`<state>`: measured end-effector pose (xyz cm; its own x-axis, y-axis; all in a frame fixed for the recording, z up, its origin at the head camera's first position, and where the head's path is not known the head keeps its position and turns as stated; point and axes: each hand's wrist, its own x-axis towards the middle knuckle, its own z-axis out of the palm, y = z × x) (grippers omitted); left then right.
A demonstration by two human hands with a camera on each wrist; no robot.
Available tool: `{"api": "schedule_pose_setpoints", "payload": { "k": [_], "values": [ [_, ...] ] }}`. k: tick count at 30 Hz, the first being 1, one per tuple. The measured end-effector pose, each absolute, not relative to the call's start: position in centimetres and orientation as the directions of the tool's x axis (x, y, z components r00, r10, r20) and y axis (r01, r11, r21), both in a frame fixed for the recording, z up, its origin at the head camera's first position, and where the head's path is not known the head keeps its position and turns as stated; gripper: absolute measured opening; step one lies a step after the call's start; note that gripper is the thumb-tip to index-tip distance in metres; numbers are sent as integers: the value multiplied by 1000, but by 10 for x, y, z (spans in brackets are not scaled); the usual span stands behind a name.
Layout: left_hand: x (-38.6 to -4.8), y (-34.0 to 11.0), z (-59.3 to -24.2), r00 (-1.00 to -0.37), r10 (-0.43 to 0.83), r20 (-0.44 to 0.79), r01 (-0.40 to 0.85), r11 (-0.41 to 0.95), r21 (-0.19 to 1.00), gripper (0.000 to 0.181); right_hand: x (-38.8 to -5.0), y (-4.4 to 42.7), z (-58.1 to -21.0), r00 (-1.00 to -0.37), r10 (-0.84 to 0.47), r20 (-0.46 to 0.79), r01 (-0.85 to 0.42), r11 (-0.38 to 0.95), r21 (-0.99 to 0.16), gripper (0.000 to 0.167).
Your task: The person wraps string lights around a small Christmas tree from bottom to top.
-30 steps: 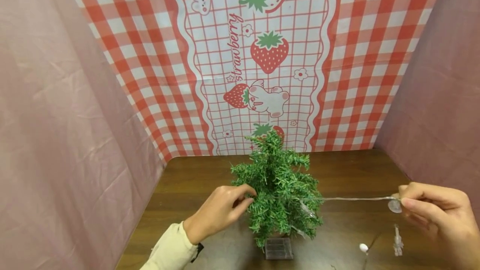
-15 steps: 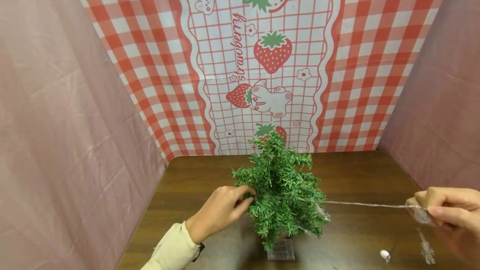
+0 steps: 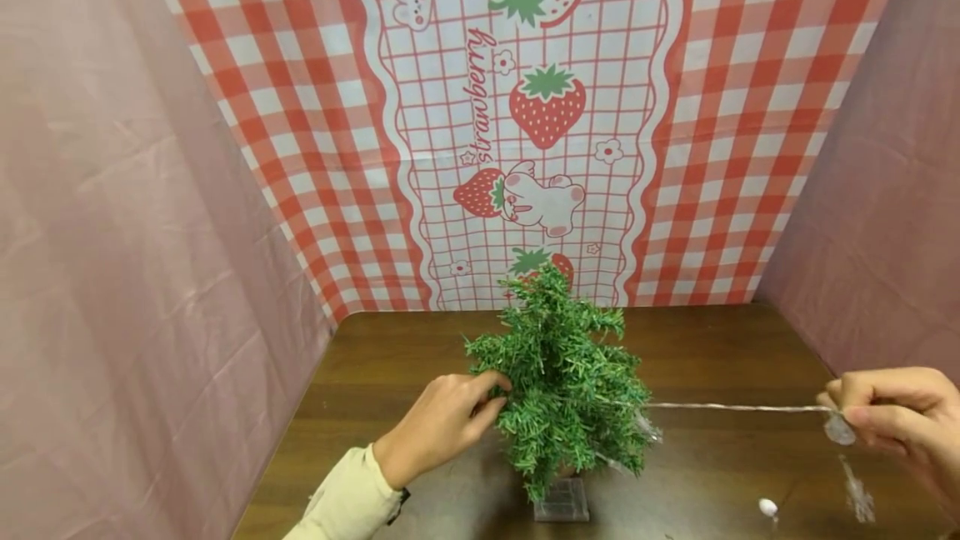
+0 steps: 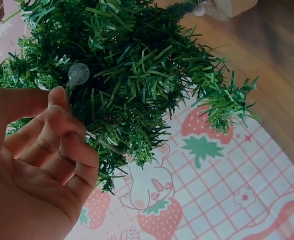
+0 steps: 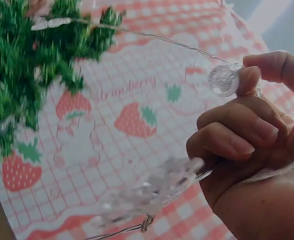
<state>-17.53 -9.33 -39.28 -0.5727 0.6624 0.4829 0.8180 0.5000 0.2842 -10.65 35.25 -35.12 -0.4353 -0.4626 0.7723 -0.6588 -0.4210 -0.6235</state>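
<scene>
A small green artificial Christmas tree (image 3: 558, 382) stands on a square base (image 3: 562, 500) on the table. My left hand (image 3: 446, 419) is at its left side, thumb and forefinger pinching the light string beside a clear round bulb (image 4: 78, 74). To the right, my right hand (image 3: 896, 415) pinches the light string (image 3: 738, 407) at another clear ball bulb (image 5: 223, 80). Between the tree and this hand the string runs nearly straight. A clear, knobbly ornament (image 5: 147, 192) hangs below the right hand, blurred in the right wrist view. Part of the string is hidden among the branches.
The brown wooden table (image 3: 405, 348) ends at a strawberry-print checked cloth (image 3: 547, 107) behind the tree. Pink fabric (image 3: 150, 232) walls off both sides. A small white ball (image 3: 768, 507) is at the lower right. Another clear ornament (image 3: 648, 427) hangs at the tree's right side.
My right hand has moved to the right with the light string, so a longer stretch shows beside the tree. My left hand has stayed at the tree's left side.
</scene>
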Motion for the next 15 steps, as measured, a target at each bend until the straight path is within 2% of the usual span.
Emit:
{"api": "schedule_pose_setpoints", "payload": {
  "k": [3, 6, 7, 11, 15],
  "values": [
    [-175, -94, -394, -565, 664, 490, 822, 503, 267, 13, -109, 371, -361, -605, -435, 667, -631, -249, -735, 47],
    [-175, -94, -395, -559, 666, 494, 826, 503, 256, 14, -114, 388, -368, -695, -459, 553, -563, -131, -816, 52],
    [-175, -93, -395, -557, 666, 496, 827, 502, 254, 14, -116, 392, -370, -714, -474, 516, -535, -106, -838, 51],
    [-175, -94, -395, -553, 667, 500, 829, 503, 245, 15, -126, 406, -376, -721, -561, 407, -457, -57, -888, 51],
    [-175, -94, -395, -556, 665, 499, 826, 506, 246, 14, -135, 414, -381, -766, -578, 283, -395, 75, -916, 47]
  ]
}}
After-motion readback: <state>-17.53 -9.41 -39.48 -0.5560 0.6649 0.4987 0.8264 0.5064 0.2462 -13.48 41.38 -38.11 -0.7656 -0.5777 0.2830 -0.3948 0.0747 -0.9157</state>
